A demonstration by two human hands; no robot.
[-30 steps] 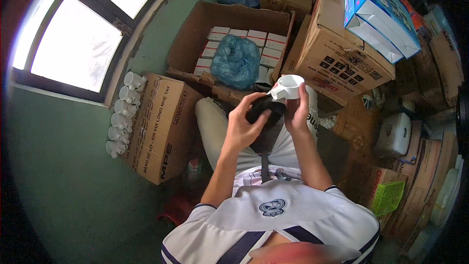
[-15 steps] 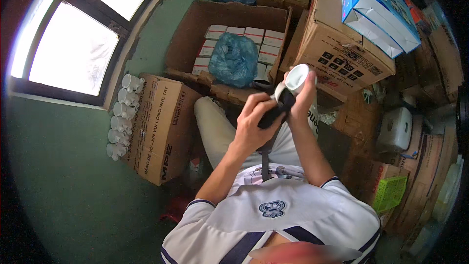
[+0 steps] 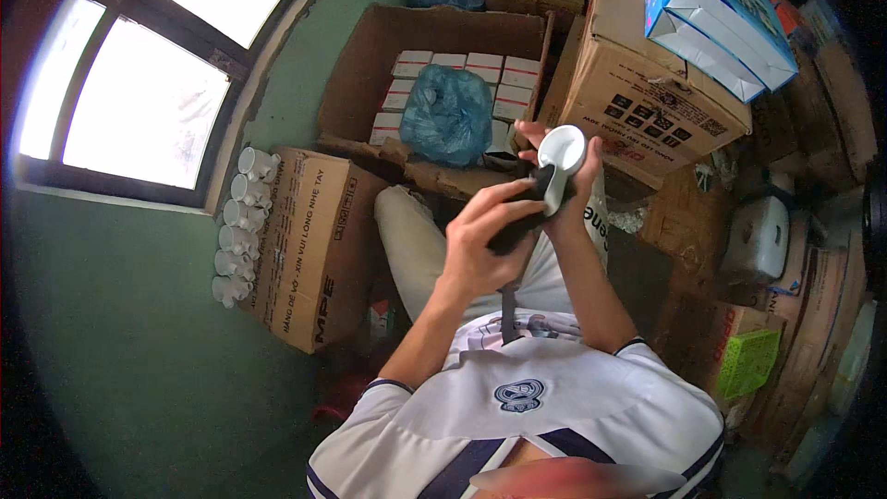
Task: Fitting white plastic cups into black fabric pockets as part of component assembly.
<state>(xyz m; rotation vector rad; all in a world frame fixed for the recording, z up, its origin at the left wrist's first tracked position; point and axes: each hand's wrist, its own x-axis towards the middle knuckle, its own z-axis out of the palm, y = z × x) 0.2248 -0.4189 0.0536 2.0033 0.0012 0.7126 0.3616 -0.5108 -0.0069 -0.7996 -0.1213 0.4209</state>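
My right hand [image 3: 565, 187] holds a white mug [image 3: 561, 155] up in front of me, its handle toward me and its mouth facing away. My left hand [image 3: 485, 236] grips a dark cloth [image 3: 517, 217] and presses it against the side of the mug. Both hands are above my lap, in front of an open cardboard box [image 3: 434, 32] holding small white-and-pink cartons and a blue plastic bag [image 3: 447, 114].
Several white mugs [image 3: 238, 225] stand in a row along the wall beside a closed cardboard box [image 3: 309, 245] at my left. Stacked cardboard boxes [image 3: 647, 83] with blue-and-white cartons [image 3: 716, 9] on top fill the right. A green basket [image 3: 747, 362] sits lower right. A window [image 3: 148, 74] is upper left.
The mug has been turned in my right hand, and my left hand with the cloth has slid along it. Both hands have risen slightly.
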